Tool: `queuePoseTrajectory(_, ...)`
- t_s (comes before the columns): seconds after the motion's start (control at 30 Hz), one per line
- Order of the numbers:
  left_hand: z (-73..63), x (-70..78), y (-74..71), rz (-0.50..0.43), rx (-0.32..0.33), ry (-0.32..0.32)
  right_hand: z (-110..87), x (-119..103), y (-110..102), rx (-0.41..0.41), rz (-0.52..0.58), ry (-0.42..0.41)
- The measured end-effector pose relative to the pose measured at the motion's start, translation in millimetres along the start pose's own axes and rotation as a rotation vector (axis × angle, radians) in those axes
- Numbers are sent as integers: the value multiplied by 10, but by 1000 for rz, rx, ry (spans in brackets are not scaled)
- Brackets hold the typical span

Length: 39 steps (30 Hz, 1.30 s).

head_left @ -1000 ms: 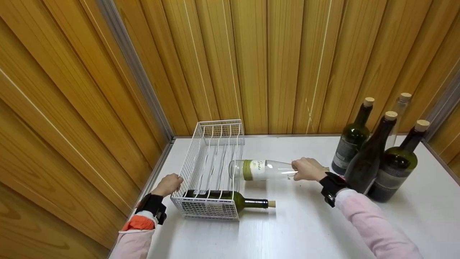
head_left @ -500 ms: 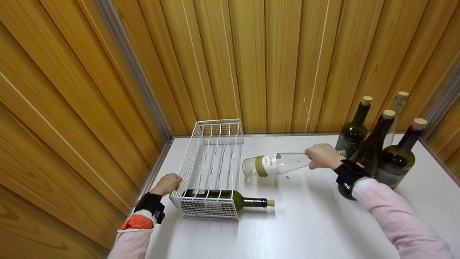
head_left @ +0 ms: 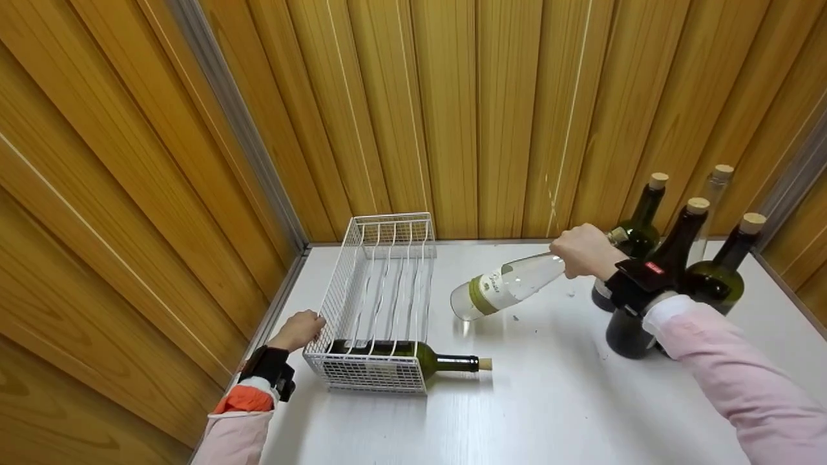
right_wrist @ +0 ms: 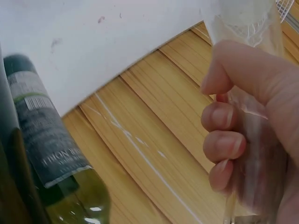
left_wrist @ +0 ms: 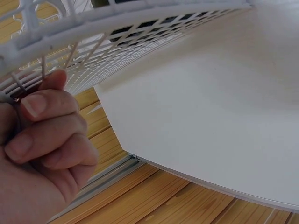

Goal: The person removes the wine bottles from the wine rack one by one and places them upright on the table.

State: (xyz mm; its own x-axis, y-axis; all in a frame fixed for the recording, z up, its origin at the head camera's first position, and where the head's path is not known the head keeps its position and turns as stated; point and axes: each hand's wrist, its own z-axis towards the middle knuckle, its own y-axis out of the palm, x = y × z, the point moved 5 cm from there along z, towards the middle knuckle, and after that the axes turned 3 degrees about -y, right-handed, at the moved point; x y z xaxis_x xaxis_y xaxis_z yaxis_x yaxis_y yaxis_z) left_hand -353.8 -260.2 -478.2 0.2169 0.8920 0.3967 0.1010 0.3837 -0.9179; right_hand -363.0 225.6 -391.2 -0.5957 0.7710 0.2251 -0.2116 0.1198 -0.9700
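Observation:
A clear glass wine bottle (head_left: pixel 492 292) with a white and green label hangs tilted, base down to the left. My right hand (head_left: pixel 585 250) grips it round the neck, and the right wrist view shows the fingers curled about the clear glass (right_wrist: pixel 259 163). To its left stands a white wire rack (head_left: pixel 391 215) with wavy bars. My left hand (head_left: pixel 300 330) holds the rack's left side near the front; in the left wrist view its fingers curl at the wire rim (left_wrist: pixel 98 27). One corked green bottle (head_left: pixel 424 360) lies in the front slot, neck pointing right.
Several corked bottles stand upright at the right, among them a green one (head_left: pixel 639 237), a dark one (head_left: pixel 680 248) and another green one (head_left: pixel 718 281). A clear one (head_left: pixel 714 190) is partly hidden behind them. Wood-panelled walls (head_left: pixel 452 116) bound the white table (head_left: pixel 517 413).
My right hand has drawn the clear bottle away from the rack, rightward and up, and tilted it from lying level to base down. The left hand keeps its hold on the rack.

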Motion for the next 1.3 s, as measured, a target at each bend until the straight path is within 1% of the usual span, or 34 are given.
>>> queuePoseTrajectory(0.13,8,1,15,12,-7,7,19,-44,-86,-25,-90,-23)
queuePoseTrajectory(0.23,17,-7,15,13,-9,-15,39,-61,-128,-44,-127,-28)
queuePoseTrajectory(0.4,20,-8,14,5,-8,-32,65,-76,-177,-63,-182,-23)
queuePoseTrajectory(0.63,26,-17,57,-40,-28,-30,49,-80,-166,-79,-205,-32)
queuePoseTrajectory(0.8,15,-26,61,-21,-21,-30,34,-79,-157,-85,-198,-25)
queuePoseTrajectory(0.87,-2,-28,44,-7,-50,-37,36,-82,-159,-78,-195,-27)
queuePoseTrajectory(0.9,-15,-25,30,6,-74,-45,36,-83,-161,-74,-193,-29)
queuePoseTrajectory(0.97,-41,-20,-16,28,-147,-68,35,-79,-162,-65,-193,-31)
queuePoseTrajectory(1.03,-55,0,-95,45,-223,-97,27,-72,-171,-63,-197,-31)
queuePoseTrajectory(1.1,-42,37,-215,82,-251,-126,14,-57,-178,-71,-201,-27)
queuePoseTrajectory(1.13,-16,63,-289,101,-240,-130,6,-45,-179,-76,-206,-24)
queuePoseTrajectory(1.17,18,100,-372,124,-208,-133,-3,-35,-182,-82,-211,-22)
queuePoseTrajectory(1.23,102,209,-536,166,-103,-123,-21,-18,-190,-94,-217,-17)
queuePoseTrajectory(1.27,145,286,-603,179,-35,-116,-29,-10,-193,-96,-219,-18)
queuePoseTrajectory(1.3,189,384,-657,183,29,-96,-38,-2,-197,-95,-220,-18)
